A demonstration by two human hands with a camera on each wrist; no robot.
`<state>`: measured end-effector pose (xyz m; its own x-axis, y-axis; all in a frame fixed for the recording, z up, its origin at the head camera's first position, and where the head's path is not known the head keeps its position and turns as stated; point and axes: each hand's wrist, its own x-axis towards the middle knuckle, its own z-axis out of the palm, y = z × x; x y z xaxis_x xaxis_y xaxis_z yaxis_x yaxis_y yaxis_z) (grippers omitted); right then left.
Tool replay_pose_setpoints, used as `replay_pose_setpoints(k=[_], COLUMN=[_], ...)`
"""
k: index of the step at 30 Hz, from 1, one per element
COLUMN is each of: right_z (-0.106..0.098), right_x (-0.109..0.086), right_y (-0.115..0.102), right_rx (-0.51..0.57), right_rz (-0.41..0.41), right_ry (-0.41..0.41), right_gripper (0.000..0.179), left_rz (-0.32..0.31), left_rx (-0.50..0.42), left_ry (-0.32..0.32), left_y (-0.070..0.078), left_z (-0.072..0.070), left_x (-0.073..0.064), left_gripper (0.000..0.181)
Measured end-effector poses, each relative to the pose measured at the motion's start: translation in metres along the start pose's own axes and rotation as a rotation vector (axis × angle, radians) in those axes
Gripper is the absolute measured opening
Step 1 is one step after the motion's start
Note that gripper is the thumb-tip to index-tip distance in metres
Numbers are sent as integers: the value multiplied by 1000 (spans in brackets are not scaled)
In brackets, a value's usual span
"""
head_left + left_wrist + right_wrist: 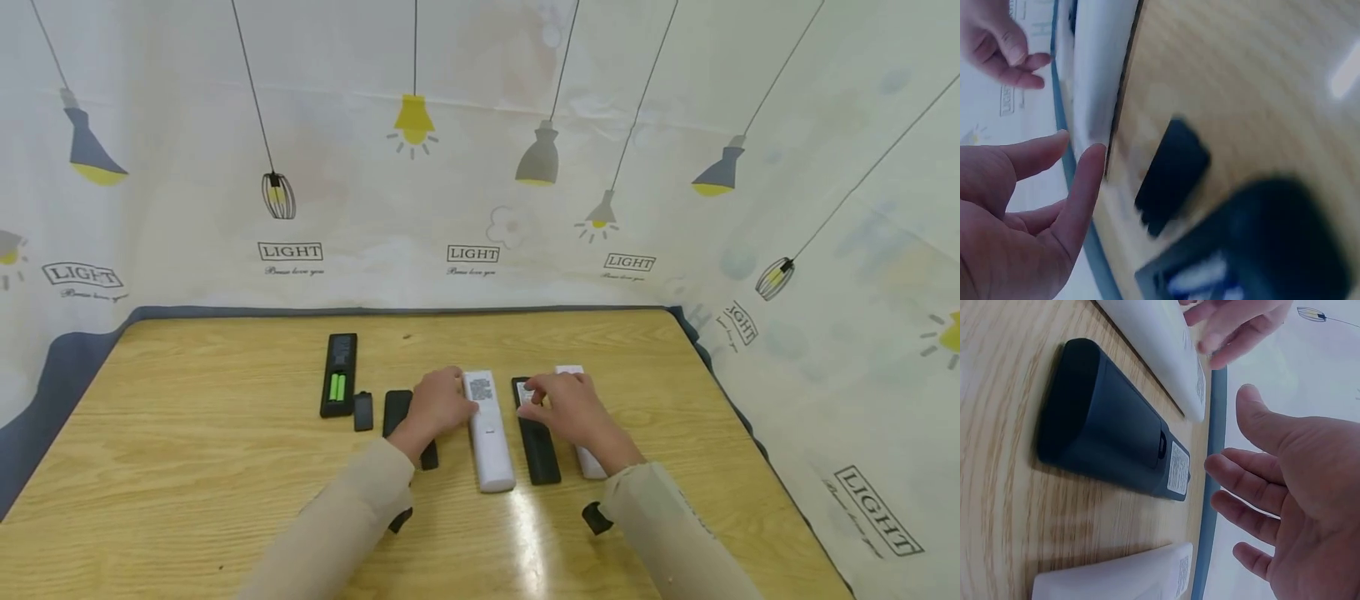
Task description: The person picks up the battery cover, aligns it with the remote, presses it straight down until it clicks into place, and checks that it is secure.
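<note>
My left hand is beside the upper end of a white remote control, fingertips right at its edge. In the left wrist view the thumb and fingers are spread apart. Partly hidden under that arm lies a black remote; its battery compartment holds batteries, and a black battery cover lies close by. Over another black remote, back side up with its cover on, hovers my right hand. Its fingers are loosely extended, with nothing between them. A second white remote is partly hidden beneath it.
Farther left on the wooden table lies a black remote with two green batteries in its uncovered compartment. Beside it is a small black cover. A patterned cloth hangs around the table's back and sides.
</note>
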<state>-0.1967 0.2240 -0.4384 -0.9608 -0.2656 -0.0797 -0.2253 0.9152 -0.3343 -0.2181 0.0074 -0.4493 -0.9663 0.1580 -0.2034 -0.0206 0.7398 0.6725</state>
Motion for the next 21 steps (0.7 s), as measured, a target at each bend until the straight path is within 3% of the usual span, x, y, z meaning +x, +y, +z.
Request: replay_pose_setpoints(k=[4,11,15,21], right_z=[4,9,15,29], right_x=[3,7,12,20], right_y=[-4,-22,-38,-63], right_rx=[-7,-17,-24,-64], right_rz=[-24,-74,-115,-170], right_ry=[7,15,7,-34], right_gripper=[41,41,41,42], left_rz=[29,-12,-45,-98], left_rx=[45,53,77,121], left_ry=[18,-26,-42,-76], left_y=[-10,-37,-47,-57], left_z=[-27,-66,-76,-79], left_x=[0,-4,-6,-8], left_gripper=[49,45,47,51])
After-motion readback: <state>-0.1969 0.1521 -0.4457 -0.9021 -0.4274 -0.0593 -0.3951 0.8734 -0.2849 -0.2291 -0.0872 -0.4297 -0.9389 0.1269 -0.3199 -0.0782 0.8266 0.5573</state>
